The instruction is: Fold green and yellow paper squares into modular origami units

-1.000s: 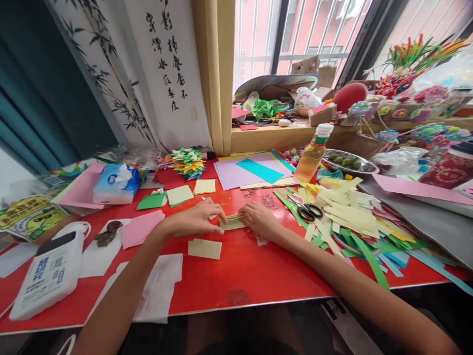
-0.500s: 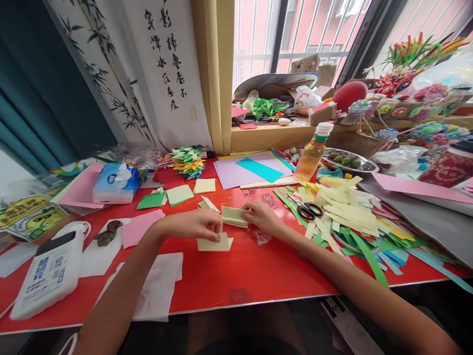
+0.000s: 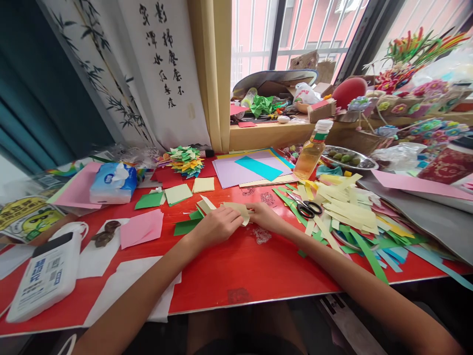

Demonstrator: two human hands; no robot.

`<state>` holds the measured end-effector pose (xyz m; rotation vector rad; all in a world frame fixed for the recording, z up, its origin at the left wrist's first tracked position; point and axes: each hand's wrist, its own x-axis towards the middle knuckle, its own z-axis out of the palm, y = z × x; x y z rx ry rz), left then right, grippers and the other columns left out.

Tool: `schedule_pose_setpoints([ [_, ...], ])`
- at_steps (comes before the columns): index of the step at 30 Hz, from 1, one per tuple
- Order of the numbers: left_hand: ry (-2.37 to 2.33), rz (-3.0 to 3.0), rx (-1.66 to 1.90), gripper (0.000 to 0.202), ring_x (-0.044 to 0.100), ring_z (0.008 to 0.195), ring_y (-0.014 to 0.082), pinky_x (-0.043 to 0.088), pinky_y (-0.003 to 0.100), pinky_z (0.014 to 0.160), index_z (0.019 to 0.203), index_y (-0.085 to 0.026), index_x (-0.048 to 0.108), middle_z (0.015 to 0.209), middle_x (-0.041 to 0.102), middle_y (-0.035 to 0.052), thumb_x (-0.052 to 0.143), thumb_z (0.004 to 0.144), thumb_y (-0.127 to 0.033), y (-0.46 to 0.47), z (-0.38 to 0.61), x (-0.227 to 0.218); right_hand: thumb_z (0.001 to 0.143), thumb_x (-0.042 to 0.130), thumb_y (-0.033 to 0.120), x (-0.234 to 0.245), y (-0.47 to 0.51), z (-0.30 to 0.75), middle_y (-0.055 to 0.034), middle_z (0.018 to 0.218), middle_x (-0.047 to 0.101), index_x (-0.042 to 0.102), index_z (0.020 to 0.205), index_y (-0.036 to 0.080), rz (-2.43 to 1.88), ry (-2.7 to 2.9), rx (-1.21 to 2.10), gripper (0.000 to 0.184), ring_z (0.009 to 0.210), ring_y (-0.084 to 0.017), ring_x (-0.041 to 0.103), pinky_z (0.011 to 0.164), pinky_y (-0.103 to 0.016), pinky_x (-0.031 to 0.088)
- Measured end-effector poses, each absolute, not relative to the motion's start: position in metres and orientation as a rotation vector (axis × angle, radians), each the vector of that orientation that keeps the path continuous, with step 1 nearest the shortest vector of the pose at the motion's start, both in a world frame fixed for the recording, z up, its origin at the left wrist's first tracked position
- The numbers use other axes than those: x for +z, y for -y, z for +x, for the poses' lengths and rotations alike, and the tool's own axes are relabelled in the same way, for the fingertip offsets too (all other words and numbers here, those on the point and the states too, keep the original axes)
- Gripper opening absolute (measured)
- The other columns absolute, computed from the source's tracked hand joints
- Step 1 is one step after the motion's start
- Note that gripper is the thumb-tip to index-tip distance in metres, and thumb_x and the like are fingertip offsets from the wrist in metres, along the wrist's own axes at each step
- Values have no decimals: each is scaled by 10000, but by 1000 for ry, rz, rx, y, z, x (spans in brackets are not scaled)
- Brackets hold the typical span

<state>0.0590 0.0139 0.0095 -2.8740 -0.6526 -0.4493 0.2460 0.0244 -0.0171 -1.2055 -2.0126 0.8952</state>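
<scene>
Pale yellow paper pieces point(image 3: 238, 209) sit between my two hands at the middle of the red table. My right hand point(image 3: 266, 218) pinches their right edge between thumb and fingers. From the left, my left hand point(image 3: 219, 225) reaches over the same paper, its fingers closed on it and covering part of it. Just behind my left hand stands a folded pale yellow piece point(image 3: 207, 203). Green folded papers point(image 3: 186, 225) lie beside my left wrist. Whether my left hand grips one sheet or several is hidden.
Black-handled scissors point(image 3: 309, 209) lie beside heaped paper strips point(image 3: 349, 212) on the right. A bottle point(image 3: 311, 153) stands behind them. At the left are pink squares point(image 3: 141, 228), a tissue pack point(image 3: 113, 182) and a white bottle point(image 3: 44, 276). A folded paper model point(image 3: 185, 161) stands at the back.
My left hand has moved right and up from the near side to the pale yellow paper at my right hand. The folded piece it held is no longer there; green papers have come into view.
</scene>
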Motion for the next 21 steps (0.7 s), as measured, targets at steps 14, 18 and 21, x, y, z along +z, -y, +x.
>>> schedule_pose_setpoints([
  [14,972,-3070,-370,375,533,983,204,399,343,858,993,-184,584,1068,596,64,296,884,-399,-14,60,17,815,382,448,-8,-28,255,-11,658,543,566,823,139,-1213,1918,1082,360,524,-96,463,487,-209,347],
  [18,1116,-2981,-624,331,490,1031,186,363,340,916,991,-176,570,1083,573,60,276,898,-295,-20,57,18,766,474,268,-13,-30,254,-9,728,567,581,841,142,-1226,1937,908,182,617,-109,498,552,-214,362],
  [21,1389,-2780,-906,283,434,1090,202,336,365,944,1090,-176,502,1125,531,71,365,863,-276,-27,52,20,773,449,227,-11,-27,252,-7,744,566,573,870,153,-1226,1872,804,174,634,-115,497,564,-223,370],
])
